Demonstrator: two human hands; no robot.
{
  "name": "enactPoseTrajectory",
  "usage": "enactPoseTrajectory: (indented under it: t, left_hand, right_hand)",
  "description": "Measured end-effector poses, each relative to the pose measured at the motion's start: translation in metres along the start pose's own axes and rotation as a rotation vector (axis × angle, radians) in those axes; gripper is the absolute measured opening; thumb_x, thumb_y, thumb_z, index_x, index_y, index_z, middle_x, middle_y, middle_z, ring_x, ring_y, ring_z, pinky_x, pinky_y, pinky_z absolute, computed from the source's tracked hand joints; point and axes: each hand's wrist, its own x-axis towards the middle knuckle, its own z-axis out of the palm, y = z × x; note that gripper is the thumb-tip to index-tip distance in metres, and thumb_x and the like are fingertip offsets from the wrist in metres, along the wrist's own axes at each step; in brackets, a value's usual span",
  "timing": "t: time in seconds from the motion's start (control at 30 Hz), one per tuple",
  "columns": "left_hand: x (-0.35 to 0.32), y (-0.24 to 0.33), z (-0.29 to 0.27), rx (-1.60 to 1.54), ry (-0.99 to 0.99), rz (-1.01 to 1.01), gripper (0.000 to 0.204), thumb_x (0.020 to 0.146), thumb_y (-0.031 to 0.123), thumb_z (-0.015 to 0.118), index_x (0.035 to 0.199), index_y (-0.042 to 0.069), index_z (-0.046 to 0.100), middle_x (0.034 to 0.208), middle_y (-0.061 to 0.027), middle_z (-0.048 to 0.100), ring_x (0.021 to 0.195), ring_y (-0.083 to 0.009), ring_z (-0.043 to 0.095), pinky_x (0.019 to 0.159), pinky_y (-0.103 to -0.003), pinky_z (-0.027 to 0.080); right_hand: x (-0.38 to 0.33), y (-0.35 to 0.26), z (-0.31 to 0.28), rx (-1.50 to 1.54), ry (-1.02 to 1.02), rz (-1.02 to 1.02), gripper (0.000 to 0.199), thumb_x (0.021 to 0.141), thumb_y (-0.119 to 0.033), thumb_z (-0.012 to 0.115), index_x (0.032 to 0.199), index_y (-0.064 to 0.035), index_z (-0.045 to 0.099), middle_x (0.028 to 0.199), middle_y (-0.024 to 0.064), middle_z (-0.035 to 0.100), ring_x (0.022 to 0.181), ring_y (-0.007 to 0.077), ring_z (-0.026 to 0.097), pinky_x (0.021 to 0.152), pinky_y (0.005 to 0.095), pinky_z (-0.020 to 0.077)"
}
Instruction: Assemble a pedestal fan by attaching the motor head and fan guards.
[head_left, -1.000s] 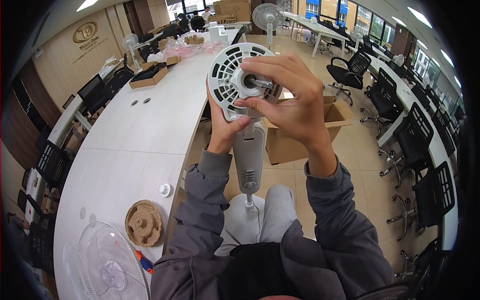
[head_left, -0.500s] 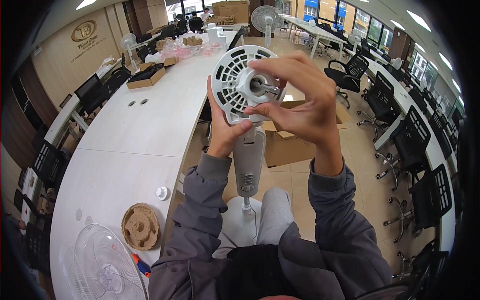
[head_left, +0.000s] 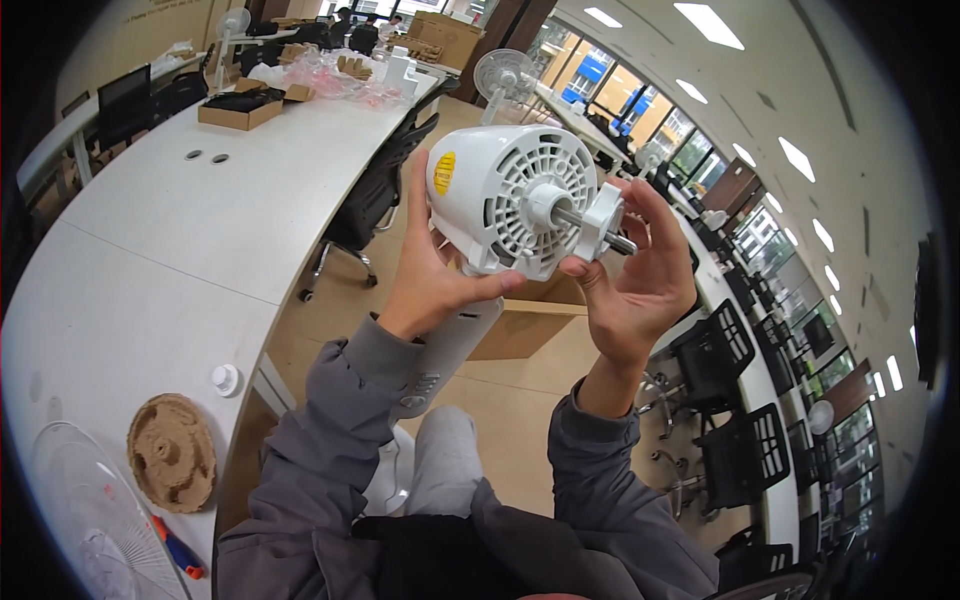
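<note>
The white fan motor housing (head_left: 500, 165), with a slotted round front and a yellow label, tops the grey-white fan stand (head_left: 455, 335). Fingers of my left hand (head_left: 425, 275) wrap its side, thumb under the front rim. From its centre collar sticks out a metal shaft (head_left: 625, 244). A white plastic ring nut (head_left: 597, 225) sits around this shaft, apart from the collar. My right hand (head_left: 645, 295) grips the nut between thumb and fingers; the fingers are partly hidden behind it.
On the white table (head_left: 180, 240) at left are a white cap (head_left: 226, 380), a brown moulded-pulp piece (head_left: 172, 452), a clear fan blade (head_left: 95, 530) and an orange-blue screwdriver (head_left: 180, 550). A cardboard box (head_left: 520, 330) is behind the stand. Black chairs (head_left: 745, 460) line the right.
The nut has come away from the collar, outward along the shaft, with my right hand. The view has turned and tilted, so the housing now shows its side.
</note>
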Motion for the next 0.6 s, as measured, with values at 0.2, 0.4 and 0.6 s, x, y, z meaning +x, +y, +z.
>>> enactPoseTrajectory:
  t: [0.2,0.4,0.6]
  left_hand:
    - [-0.004,-0.008,-0.007,0.005,0.033,0.028,0.147,0.057,0.019,0.098,0.158,0.006,-0.007,0.154,-0.0208,0.029,0.140,-0.0302,0.040,0.116,-0.043,0.036]
    - [-0.005,-0.012,-0.011,0.121,0.100,0.078,0.148,0.052,0.032,0.100,0.158,0.000,0.002,0.151,-0.0244,0.032,0.138,-0.0317,0.042,0.113,-0.043,0.039]
    - [-0.009,-0.008,-0.012,0.215,0.111,0.010,0.149,0.051,0.019,0.100,0.161,0.010,0.000,0.154,-0.0204,0.031,0.137,-0.0297,0.045,0.111,-0.043,0.043]
  right_hand:
    - [0.000,-0.008,0.013,-0.167,-0.015,0.112,0.074,0.064,-0.006,0.094,0.129,0.0050,0.060,0.120,0.0138,0.068,0.102,0.0195,0.067,0.089,0.0308,0.0546]
    - [0.002,-0.018,0.013,-0.077,0.021,0.266,0.084,0.069,-0.014,0.094,0.139,0.0078,0.052,0.124,0.0192,0.066,0.109,0.0221,0.066,0.094,0.0330,0.0533]
    - [-0.003,-0.026,0.012,-0.240,-0.060,0.227,0.085,0.083,-0.031,0.084,0.145,0.0088,0.042,0.128,0.0258,0.063,0.112,0.0267,0.066,0.086,0.0331,0.0574]
